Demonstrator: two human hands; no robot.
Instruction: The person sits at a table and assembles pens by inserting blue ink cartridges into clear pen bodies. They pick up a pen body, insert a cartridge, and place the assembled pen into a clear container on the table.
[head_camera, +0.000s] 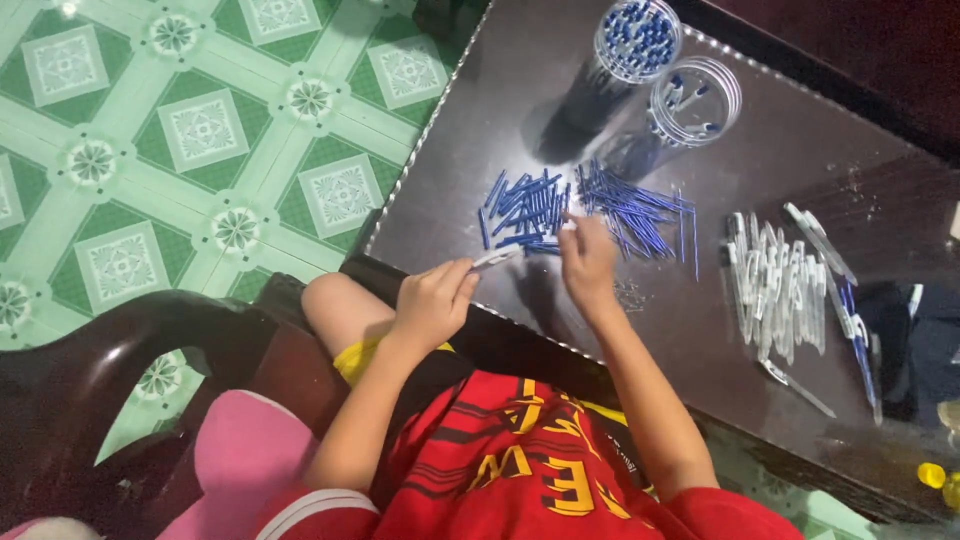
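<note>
The left hand (432, 303) was curled shut around a clear pen barrel (497, 257), gripping it near the table's (760, 170) left-hand edge with the barrel's tip pointing toward the middle of the tabletop. Just beside it, the right hand (588, 262) lay palm down with its fingers bent, their tips touching the near end of a loose heap of small blue caps (525, 212); whether it had pinched one could not be told. Right of that heap and almost touching it lay a fan of thin blue refills (640, 212). Bare dark tabletop stretched between the refills and a row of clear pen barrels (775, 285), which lay well apart toward the right side, and another open strip ran along the near edge in front of the right forearm. The table's beaded metal rim ran just behind the left hand, with green patterned floor tiles (200, 130) beyond it. At the far edge stood two clear round jars close together: the left jar (632, 45) was packed with upright blue-tipped pens, while the right jar (690, 100) held only a few blue pieces. A dark wooden chair arm (90, 370) and a pink cushion (245, 455) sat at the lower left.
</note>
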